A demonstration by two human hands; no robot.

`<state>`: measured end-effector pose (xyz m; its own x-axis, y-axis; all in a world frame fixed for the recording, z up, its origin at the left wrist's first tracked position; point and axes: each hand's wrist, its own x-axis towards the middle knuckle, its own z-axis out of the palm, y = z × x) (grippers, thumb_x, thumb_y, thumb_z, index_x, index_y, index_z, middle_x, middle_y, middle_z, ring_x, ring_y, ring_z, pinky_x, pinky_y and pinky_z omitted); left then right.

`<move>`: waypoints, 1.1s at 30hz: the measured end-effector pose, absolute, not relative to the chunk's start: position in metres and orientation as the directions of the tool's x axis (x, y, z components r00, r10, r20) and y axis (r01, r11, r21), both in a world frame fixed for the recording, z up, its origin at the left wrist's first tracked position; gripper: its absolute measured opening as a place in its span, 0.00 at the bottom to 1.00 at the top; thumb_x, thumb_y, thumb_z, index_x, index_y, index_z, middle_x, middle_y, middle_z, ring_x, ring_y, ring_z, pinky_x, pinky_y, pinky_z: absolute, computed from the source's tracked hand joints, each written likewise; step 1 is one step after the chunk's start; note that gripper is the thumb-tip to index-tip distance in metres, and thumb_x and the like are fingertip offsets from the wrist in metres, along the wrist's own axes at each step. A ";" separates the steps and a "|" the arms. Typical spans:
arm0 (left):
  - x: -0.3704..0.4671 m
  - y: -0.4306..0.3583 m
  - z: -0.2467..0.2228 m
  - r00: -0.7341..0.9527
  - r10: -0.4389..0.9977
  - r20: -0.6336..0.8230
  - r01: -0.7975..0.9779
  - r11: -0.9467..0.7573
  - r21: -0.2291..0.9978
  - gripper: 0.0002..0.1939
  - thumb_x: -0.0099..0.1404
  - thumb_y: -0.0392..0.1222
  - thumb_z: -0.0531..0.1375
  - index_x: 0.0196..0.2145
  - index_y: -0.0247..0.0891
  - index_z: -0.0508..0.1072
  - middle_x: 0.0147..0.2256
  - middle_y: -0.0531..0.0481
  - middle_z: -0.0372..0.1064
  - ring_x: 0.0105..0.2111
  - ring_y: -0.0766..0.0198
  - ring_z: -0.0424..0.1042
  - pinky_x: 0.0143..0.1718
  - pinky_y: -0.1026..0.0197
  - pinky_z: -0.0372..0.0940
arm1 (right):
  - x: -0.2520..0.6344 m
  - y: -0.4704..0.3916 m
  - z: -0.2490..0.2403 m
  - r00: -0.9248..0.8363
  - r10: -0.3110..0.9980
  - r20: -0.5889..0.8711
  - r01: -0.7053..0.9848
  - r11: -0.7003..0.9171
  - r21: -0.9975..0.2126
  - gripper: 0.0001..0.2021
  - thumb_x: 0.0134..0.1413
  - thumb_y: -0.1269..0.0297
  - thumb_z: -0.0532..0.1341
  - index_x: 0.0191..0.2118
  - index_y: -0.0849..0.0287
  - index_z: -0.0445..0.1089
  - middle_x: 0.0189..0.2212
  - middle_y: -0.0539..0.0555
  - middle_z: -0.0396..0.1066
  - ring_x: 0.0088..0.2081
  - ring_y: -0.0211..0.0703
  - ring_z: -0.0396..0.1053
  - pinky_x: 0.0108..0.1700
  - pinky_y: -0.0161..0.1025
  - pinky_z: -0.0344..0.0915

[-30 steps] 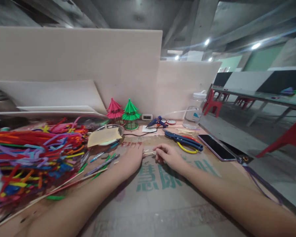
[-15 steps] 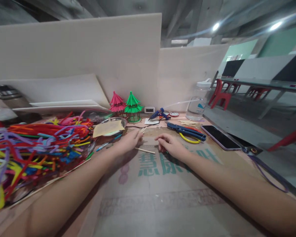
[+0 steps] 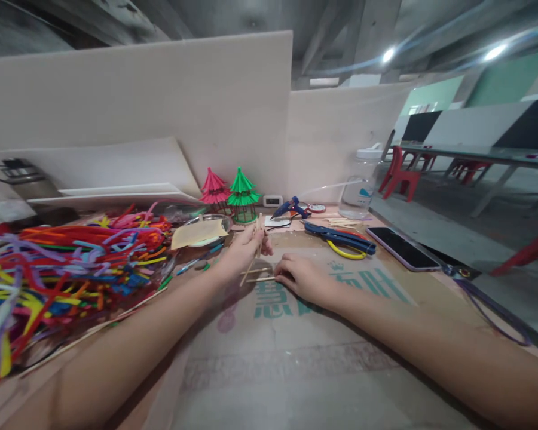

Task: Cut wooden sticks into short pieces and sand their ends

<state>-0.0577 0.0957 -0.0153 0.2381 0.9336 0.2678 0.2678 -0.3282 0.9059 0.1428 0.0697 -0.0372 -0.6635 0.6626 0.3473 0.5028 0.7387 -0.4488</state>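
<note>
My left hand (image 3: 250, 243) is closed around a few thin wooden sticks (image 3: 248, 272), which poke out above and below its fingers. Just to the right, my right hand (image 3: 302, 276) rests low over the printed board, fingers curled with the tips at the end of a wooden stick (image 3: 262, 279). Another stick lies close behind that one, partly hidden. Beyond the hands stand a green pagoda-like model (image 3: 242, 197) and a pink one (image 3: 214, 190), both with pleated roofs.
Colourful pipe cleaners (image 3: 72, 257) heap up on the left. A blue glue gun (image 3: 291, 208), pliers with blue and yellow handles (image 3: 341, 237), a phone (image 3: 403, 248) and a clear water jug (image 3: 358, 191) sit at the back and right. White boards (image 3: 161, 107) stand behind.
My left hand has risen slightly and turned, bringing its sticks more upright. My right hand has moved left and down, its fingertips now at the stick on the board.
</note>
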 end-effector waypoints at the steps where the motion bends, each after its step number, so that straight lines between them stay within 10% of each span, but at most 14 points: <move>1: -0.059 0.097 -0.018 0.240 0.935 0.262 0.281 -0.325 0.903 0.17 0.72 0.47 0.60 0.54 0.35 0.71 0.50 0.43 0.72 0.44 0.57 0.75 0.45 0.50 0.74 | 0.145 0.073 -0.039 -0.652 0.671 0.354 0.517 0.735 -0.440 0.03 0.62 0.72 0.62 0.37 0.62 0.74 0.36 0.57 0.71 0.39 0.45 0.69 0.44 0.40 0.63; 21: -0.084 0.104 -0.006 0.392 0.864 0.317 0.820 -0.484 0.305 0.15 0.71 0.45 0.60 0.51 0.37 0.74 0.51 0.43 0.74 0.52 0.53 0.72 0.55 0.48 0.66 | 0.155 0.085 -0.044 -0.616 0.689 0.381 0.546 0.722 -0.425 0.06 0.63 0.74 0.59 0.39 0.59 0.73 0.38 0.56 0.72 0.43 0.46 0.68 0.48 0.43 0.64; 33: -0.164 0.098 0.070 0.146 0.960 0.241 0.987 -0.159 0.033 0.25 0.62 0.53 0.63 0.53 0.37 0.76 0.53 0.40 0.74 0.54 0.44 0.71 0.55 0.52 0.64 | 0.155 0.081 -0.044 -0.637 0.664 0.392 0.506 0.744 -0.437 0.05 0.61 0.64 0.66 0.39 0.58 0.71 0.40 0.56 0.71 0.44 0.48 0.68 0.47 0.43 0.65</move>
